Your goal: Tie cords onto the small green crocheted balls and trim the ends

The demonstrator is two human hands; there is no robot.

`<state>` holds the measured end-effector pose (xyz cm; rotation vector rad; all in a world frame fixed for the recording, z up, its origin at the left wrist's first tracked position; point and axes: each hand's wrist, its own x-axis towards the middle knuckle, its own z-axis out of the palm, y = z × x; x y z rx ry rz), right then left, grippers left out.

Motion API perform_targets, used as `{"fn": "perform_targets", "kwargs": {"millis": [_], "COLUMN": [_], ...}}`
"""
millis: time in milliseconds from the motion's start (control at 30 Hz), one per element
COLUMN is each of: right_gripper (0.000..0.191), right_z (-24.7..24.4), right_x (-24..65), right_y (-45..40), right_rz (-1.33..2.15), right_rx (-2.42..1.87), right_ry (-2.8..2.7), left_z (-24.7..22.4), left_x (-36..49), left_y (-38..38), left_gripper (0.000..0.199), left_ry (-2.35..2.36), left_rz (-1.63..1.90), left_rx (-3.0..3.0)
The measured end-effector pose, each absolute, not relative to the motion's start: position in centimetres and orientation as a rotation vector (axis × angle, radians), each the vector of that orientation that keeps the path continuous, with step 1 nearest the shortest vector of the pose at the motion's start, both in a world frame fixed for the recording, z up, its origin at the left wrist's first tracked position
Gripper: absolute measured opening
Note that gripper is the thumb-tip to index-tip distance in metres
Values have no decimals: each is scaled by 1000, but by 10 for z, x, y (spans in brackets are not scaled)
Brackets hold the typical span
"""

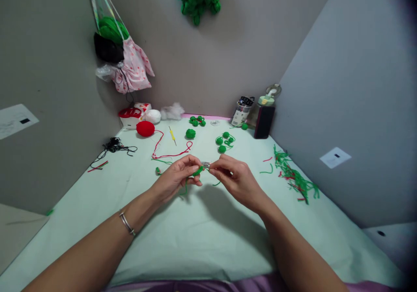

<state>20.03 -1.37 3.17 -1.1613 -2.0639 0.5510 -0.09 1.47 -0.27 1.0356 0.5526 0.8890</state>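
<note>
Between the thumb and fingers of my left hand [182,170] is a small green crochet piece [197,171]. A green yarn tail hangs below it over the table. My right hand [236,177] is closed in a pinch just to the right, fingertips almost meeting the left ones. It grips a small silvery metal tool [206,165] at the edge of the green piece; its exact kind is too small to make out. Behind my hands lie a red yarn strand [169,155] and a yellow-handled crochet hook [172,135].
A red yarn ball [145,129] and black cords [114,146] lie left. Green crocheted balls [190,133] sit at the back middle. Green and red yarn scraps [295,175] are heaped right. A pen tin [241,112] and a phone [264,123] stand by the back right wall.
</note>
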Motion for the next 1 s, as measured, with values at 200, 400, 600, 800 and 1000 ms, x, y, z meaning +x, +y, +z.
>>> {"fn": "perform_targets", "kwargs": {"millis": [200, 400, 600, 800, 1000], "right_gripper": [13, 14, 16, 12, 9], "right_z": [29, 22, 13, 13, 15], "right_x": [199, 189, 184, 186, 189], "right_y": [-12, -9, -7, -5, -5], "right_rz": [566, 844, 1048, 1058, 1014], "right_rx": [-1182, -1241, -1234, -1201, -1228], "right_ry": [-1983, -1768, -1673, -1741, -1770], "left_z": [-2, -8, -15, -18, -14], "left_x": [1, 5, 8, 10, 8], "left_y": [14, 9, 6, 6, 5], "left_gripper": [25, 21, 17, 9, 8], "left_ry": [664, 769, 840, 882, 925], "left_rz": [1003, 1229, 1249, 1315, 1334], "left_rx": [1167, 1217, 1337, 1508, 1569]}}
